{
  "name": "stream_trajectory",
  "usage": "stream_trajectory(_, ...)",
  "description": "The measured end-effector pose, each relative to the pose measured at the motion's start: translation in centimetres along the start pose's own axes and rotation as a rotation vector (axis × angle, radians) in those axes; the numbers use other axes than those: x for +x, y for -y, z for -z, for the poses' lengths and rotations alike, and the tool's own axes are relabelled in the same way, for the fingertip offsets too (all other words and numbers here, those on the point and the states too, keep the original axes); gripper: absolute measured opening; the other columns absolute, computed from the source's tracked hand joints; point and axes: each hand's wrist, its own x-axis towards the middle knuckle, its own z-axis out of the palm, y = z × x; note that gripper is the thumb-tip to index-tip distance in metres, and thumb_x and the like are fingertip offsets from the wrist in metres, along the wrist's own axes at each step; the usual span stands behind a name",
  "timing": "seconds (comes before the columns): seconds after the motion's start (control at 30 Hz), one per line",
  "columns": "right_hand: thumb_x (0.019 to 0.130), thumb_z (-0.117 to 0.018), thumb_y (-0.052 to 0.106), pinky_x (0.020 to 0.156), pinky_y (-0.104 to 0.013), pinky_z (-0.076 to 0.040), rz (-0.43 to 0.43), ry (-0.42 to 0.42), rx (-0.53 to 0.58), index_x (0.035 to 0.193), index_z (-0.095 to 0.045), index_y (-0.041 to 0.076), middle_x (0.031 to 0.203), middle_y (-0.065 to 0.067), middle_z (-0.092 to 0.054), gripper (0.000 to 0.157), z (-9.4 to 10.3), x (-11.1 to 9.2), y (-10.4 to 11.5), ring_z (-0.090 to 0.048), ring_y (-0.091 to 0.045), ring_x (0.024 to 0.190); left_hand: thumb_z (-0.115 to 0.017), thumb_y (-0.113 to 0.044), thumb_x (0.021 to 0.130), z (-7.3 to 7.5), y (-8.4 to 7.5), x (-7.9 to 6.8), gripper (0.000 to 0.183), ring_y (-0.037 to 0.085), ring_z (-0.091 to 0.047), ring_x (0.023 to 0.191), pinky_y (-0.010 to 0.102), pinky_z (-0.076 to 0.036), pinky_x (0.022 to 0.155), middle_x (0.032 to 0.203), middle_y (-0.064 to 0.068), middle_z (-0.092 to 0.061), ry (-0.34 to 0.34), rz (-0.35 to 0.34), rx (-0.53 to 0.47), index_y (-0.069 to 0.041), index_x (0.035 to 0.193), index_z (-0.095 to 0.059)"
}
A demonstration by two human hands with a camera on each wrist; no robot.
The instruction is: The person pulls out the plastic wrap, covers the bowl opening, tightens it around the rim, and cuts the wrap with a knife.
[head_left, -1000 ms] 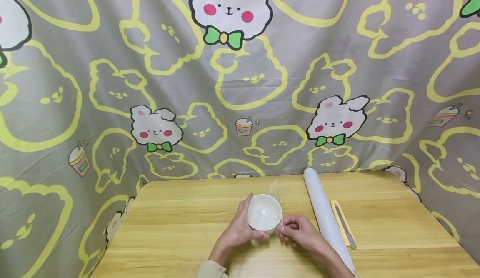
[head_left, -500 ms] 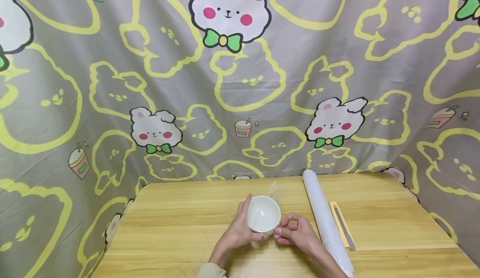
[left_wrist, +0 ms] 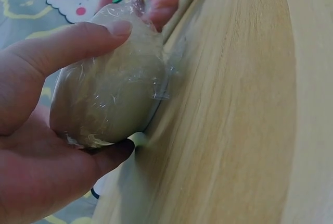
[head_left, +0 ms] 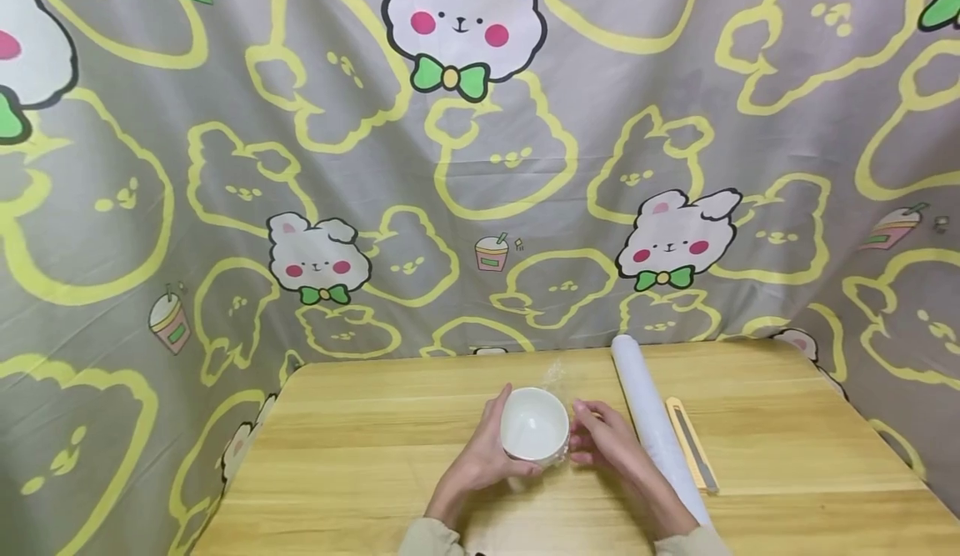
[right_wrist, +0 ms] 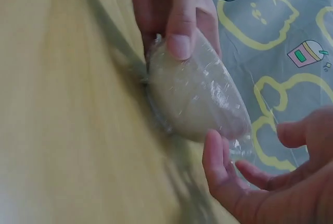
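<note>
A small white bowl (head_left: 534, 425) is tilted in my left hand (head_left: 480, 456), its opening toward the head camera. The left thumb and fingers grip it from the left side. Clear cling film (left_wrist: 114, 99) covers the bowl's outside, wrinkled, with loose edges sticking out by the rim. My right hand (head_left: 606, 438) is at the bowl's right side, thumb and fingers spread apart. In the right wrist view the fingertips (right_wrist: 213, 140) of that hand are against or very near the film's loose edge; I cannot tell whether they touch. Nothing is pinched between them.
Right of the hands, a long roll of cling film (head_left: 652, 414) lies lengthwise on the wooden table (head_left: 360, 456). A yellow box cutter (head_left: 692, 446) lies beside it. A patterned grey cloth (head_left: 420, 172) hangs behind the table and along both sides.
The right hand has let go of the film at the bowl's lower right edge. It has moved slightly up and right, and its fingers have spread. The left hand keeps its grip.
</note>
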Motion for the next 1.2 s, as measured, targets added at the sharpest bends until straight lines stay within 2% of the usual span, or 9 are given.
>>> stream_trajectory(0.13,0.108,-0.052,0.025,0.056,-0.028,-0.057,-0.011,-0.047,-0.057,0.141,-0.045,-0.013,0.095,-0.013,-0.061,0.051,-0.9,1.3,1.1,-0.059,-0.014,0.068,-0.098,-0.008,0.061,0.1,0.1,0.2,0.128,0.048,-0.044,0.135,0.066,-0.032,0.115,0.155,0.028,-0.033,-0.004,-0.009,-0.02,0.003,0.16,-0.018)
stream_trajectory(0.3,0.102,-0.055,0.008,0.049,-0.022,-0.048,-0.013,-0.064,-0.065,0.133,-0.054,-0.014,0.076,-0.006,-0.056,0.038,-1.2,2.3,1.5,-0.051,-0.012,0.06,-0.099,-0.009,0.06,0.1,0.1,0.3,0.128,0.044,-0.047,0.133,0.063,-0.035,0.115,0.151,0.026,-0.038,0.007,-0.009,-0.023,0.001,0.16,-0.021)
stream_trajectory(0.43,0.097,-0.058,0.0,0.048,-0.02,-0.047,-0.001,-0.079,-0.027,0.119,-0.061,-0.013,0.073,-0.005,-0.055,0.026,-1.1,2.6,1.5,-0.05,-0.011,0.061,-0.1,-0.009,0.059,0.1,0.2,0.3,0.128,0.044,-0.047,0.133,0.062,-0.035,0.115,0.151,0.025,-0.038,0.003,0.002,-0.025,0.001,0.16,-0.022)
stream_trajectory(0.6,0.095,-0.06,-0.001,0.049,-0.02,-0.05,-0.038,-0.094,-0.001,0.112,-0.062,-0.012,0.071,-0.005,-0.056,0.021,-0.7,3.1,1.1,-0.053,-0.01,0.059,-0.099,-0.008,0.058,0.1,0.2,0.3,0.128,0.046,-0.046,0.134,0.064,-0.033,0.115,0.151,0.026,-0.039,-0.002,0.007,-0.023,0.001,0.16,-0.022)
stream_trajectory(0.73,0.096,-0.057,0.004,0.053,-0.022,-0.053,-0.098,-0.063,0.009,0.123,-0.057,-0.012,0.073,-0.004,-0.057,0.031,-0.5,3.3,1.0,-0.055,-0.01,0.06,-0.099,-0.008,0.058,0.1,0.1,0.2,0.128,0.048,-0.046,0.134,0.065,-0.033,0.115,0.151,0.027,-0.039,-0.002,0.004,-0.029,0.001,0.16,-0.022)
stream_trajectory(0.83,0.103,-0.052,0.016,0.054,-0.023,-0.053,-0.129,-0.051,0.05,0.139,-0.045,-0.006,0.081,-0.004,-0.056,0.043,-0.3,3.5,1.2,-0.054,-0.011,0.063,-0.099,-0.009,0.058,0.1,0.2,0.1,0.129,0.048,-0.046,0.133,0.066,-0.033,0.114,0.151,0.027,-0.038,0.007,-0.003,-0.031,0.001,0.16,-0.021)
stream_trajectory(0.97,0.108,-0.05,0.031,0.052,-0.024,-0.049,-0.093,-0.042,0.022,0.157,-0.026,0.007,0.084,-0.004,-0.051,0.059,-0.6,4.4,1.5,-0.05,-0.013,0.062,-0.099,-0.012,0.06,0.3,0.4,0.2,0.129,0.046,-0.046,0.133,0.064,-0.034,0.115,0.151,0.027,-0.037,0.019,-0.006,-0.044,0.001,0.16,-0.02)
stream_trajectory(1.07,0.105,-0.057,0.023,0.05,-0.023,-0.046,-0.04,-0.052,-0.026,0.152,-0.041,0.003,0.08,-0.004,-0.053,0.053,-1.1,5.3,1.7,-0.05,-0.012,0.06,-0.099,-0.012,0.061,0.4,0.5,0.2,0.128,0.045,-0.046,0.133,0.064,-0.034,0.115,0.151,0.026,-0.037,0.022,-0.014,-0.053,0.001,0.16,-0.02)
stream_trajectory(1.2,0.098,-0.066,0.005,0.047,-0.022,-0.044,-0.016,-0.129,0.002,0.117,-0.067,-0.009,0.072,-0.004,-0.06,0.024,-1.3,6.0,1.5,-0.051,-0.01,0.057,-0.099,-0.013,0.061,0.4,0.4,0.2,0.127,0.044,-0.047,0.134,0.064,-0.034,0.115,0.151,0.026,-0.038,0.026,-0.014,-0.054,0.001,0.16,-0.021)
